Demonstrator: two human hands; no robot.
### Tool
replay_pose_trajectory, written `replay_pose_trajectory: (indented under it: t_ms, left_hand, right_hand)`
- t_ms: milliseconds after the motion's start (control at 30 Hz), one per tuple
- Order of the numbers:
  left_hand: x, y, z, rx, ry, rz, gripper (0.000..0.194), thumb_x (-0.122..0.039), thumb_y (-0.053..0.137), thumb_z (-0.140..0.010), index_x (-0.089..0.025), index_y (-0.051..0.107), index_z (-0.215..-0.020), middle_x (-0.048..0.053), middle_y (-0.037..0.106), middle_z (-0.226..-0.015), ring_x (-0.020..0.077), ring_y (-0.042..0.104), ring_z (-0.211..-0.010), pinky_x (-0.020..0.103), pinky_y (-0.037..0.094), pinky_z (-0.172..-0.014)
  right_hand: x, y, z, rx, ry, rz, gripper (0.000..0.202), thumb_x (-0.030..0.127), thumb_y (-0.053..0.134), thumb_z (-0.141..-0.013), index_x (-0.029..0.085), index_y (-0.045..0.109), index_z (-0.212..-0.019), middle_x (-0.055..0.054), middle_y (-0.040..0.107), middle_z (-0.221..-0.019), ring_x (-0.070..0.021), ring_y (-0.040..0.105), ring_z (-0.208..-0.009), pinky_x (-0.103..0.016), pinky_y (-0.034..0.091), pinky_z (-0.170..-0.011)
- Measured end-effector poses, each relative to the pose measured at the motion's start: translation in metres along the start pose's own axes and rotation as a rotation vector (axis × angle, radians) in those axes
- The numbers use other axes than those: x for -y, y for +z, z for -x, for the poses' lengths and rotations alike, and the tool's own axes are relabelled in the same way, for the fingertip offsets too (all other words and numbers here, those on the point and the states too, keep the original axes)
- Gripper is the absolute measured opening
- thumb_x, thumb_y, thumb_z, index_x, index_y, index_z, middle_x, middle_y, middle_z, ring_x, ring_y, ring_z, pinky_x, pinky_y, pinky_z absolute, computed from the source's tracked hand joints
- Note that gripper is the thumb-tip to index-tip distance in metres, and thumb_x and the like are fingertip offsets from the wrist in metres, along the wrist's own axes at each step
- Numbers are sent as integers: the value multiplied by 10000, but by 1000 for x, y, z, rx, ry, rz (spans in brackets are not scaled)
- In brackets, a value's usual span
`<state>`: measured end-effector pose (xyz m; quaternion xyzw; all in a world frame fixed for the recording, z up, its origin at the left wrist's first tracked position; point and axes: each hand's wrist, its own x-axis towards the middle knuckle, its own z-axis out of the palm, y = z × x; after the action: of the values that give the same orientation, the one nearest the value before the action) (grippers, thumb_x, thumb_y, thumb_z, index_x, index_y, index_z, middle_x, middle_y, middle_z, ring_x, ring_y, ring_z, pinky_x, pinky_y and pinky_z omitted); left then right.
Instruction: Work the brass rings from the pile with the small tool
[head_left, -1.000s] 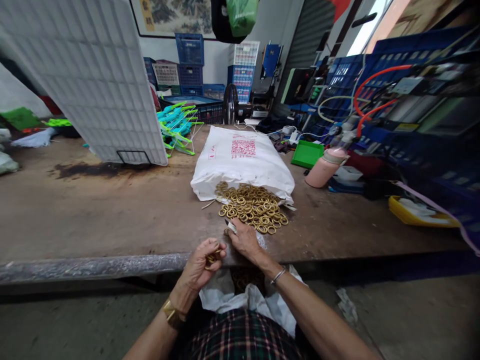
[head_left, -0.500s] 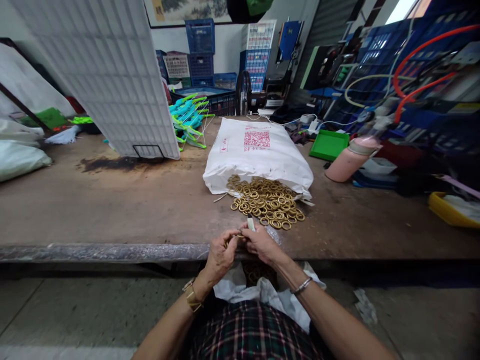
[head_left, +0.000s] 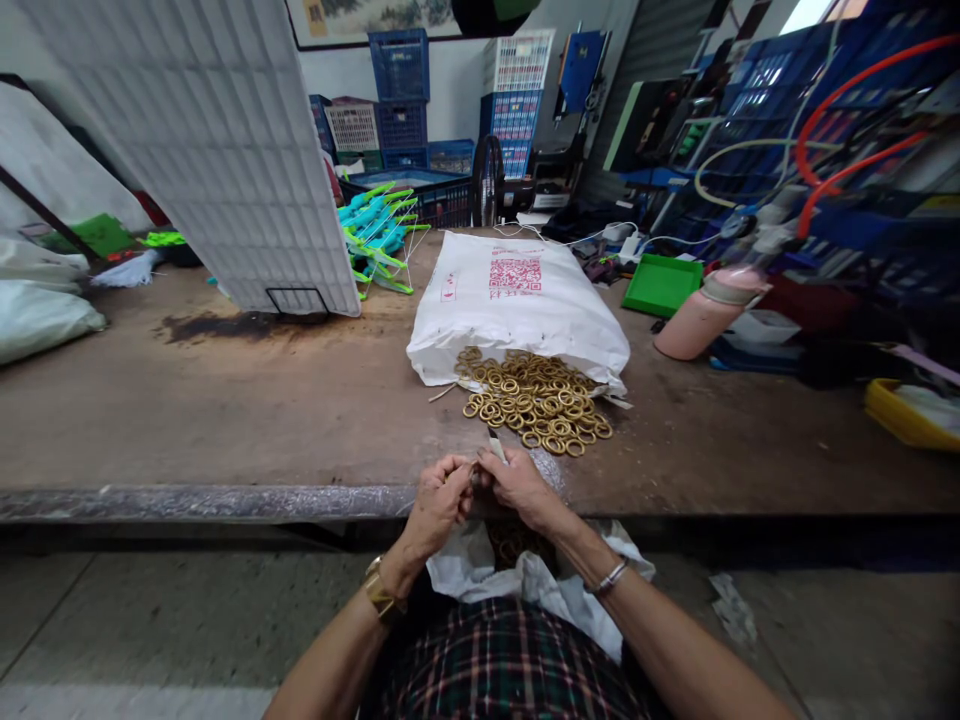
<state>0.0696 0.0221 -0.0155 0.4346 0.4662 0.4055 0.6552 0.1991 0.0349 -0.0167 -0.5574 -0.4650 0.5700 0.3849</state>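
A white woven sack (head_left: 517, 285) with a red printed code lies on the table, and brass-coloured rings (head_left: 551, 400) spill from its mouth. At the table's near edge my left hand (head_left: 442, 500) is closed on a ring, mostly covered by the fingers. Touching or nearly touching it, my right hand (head_left: 519, 487) grips a small blade with a pale handle (head_left: 498, 448), its dark tip pointing up and away. Below the edge, an open white bag (head_left: 480, 575) in my lap holds more rings (head_left: 511, 543).
A white ribbed panel (head_left: 247, 160) stands on the left, with turquoise and green plastic parts (head_left: 379, 235) behind it. To the right are a green tray (head_left: 663, 286), a pink bottle (head_left: 705, 318) and a yellow container (head_left: 907, 415).
The blade in my right hand has tilted to the left. My left fingers have closed further over the ring, which shows less than before. The view has shifted slightly.
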Motion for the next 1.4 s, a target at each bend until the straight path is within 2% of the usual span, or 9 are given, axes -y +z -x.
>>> replay_pose_trajectory:
  t_ms: [167, 367, 467, 633, 767, 867, 1000, 1100, 1400]
  left_hand:
    - [-2, -2, 2, 86, -79, 204, 319, -459, 597, -701, -163, 494, -760, -67, 449, -528, 31, 362, -361, 145, 222, -331]
    - [-1, 1, 3, -6, 1, 30, 314, -465, 549, -740, -163, 465, -718, -73, 431, -477, 36, 360, -357, 148, 263, -350]
    - [0, 1, 4, -23, 44, -44, 320, -476, 520, -756, -168, 452, -703, -74, 424, -468, 42, 363, -363, 156, 288, -362]
    - [-1, 1, 6, -32, 106, -111, 337, -486, 523, -751, -163, 464, -677, -71, 420, -472, 45, 369, -381, 163, 304, -385]
    - [-1, 1, 7, -25, 68, -76, 344, -502, 535, -737, -163, 478, -712, -71, 432, -474, 45, 367, -370, 161, 292, -372]
    - [-1, 1, 5, -46, 53, -36, 353, -512, 548, -721, -171, 459, -707, -79, 417, -458, 43, 351, -353, 157, 270, -353]
    - [-1, 0, 3, -68, 65, -32, 357, -518, 550, -711, -173, 458, -704, -80, 409, -455, 41, 338, -349, 157, 253, -349]
    - [0, 0, 3, -65, 85, -46, 326, -487, 539, -730, -174, 453, -697, -76, 415, -458, 40, 346, -362, 157, 265, -371]
    - [5, -2, 3, -81, 148, -86, 300, -459, 526, -749, -174, 453, -694, -72, 413, -481, 44, 350, -388, 169, 285, -406]
  right_hand:
    - [3, 2, 3, 33, 52, -113, 290, 457, 474, -715, 196, 434, -596, 94, 319, -396, -43, 214, -319, -190, 168, -336]
    - [2, -2, 3, -24, -224, 259, 275, 409, 441, -763, 182, 461, -609, 54, 401, -520, -76, 349, -484, -198, 287, -465]
    - [3, -2, 4, -20, -300, 380, 280, 407, 415, -774, 182, 459, -615, 47, 394, -550, -87, 353, -522, -210, 296, -503]
    - [4, 1, 4, -10, -292, 394, 274, 391, 409, -780, 185, 455, -605, 48, 403, -535, -90, 358, -513, -206, 293, -496]
    - [2, -2, 2, -53, -202, 325, 247, 318, 381, -783, 181, 484, -606, 29, 482, -546, -100, 425, -525, -203, 324, -508]
    - [-1, -5, 3, -117, -251, 493, 235, 282, 369, -790, 183, 487, -613, 18, 490, -539, -106, 420, -512, -213, 305, -507]
    - [-5, -5, 8, -17, -395, 801, 185, 200, 369, -781, 181, 538, -708, -9, 544, -591, -116, 426, -534, -227, 274, -526]
    - [-5, -4, 11, 24, -408, 946, 208, 144, 376, -747, 174, 571, -813, -35, 598, -655, -129, 463, -562, -239, 269, -551]
    - [-1, -4, 12, 94, -352, 1057, 252, 144, 378, -745, 172, 590, -877, -63, 637, -692, -149, 509, -574, -254, 251, -541]
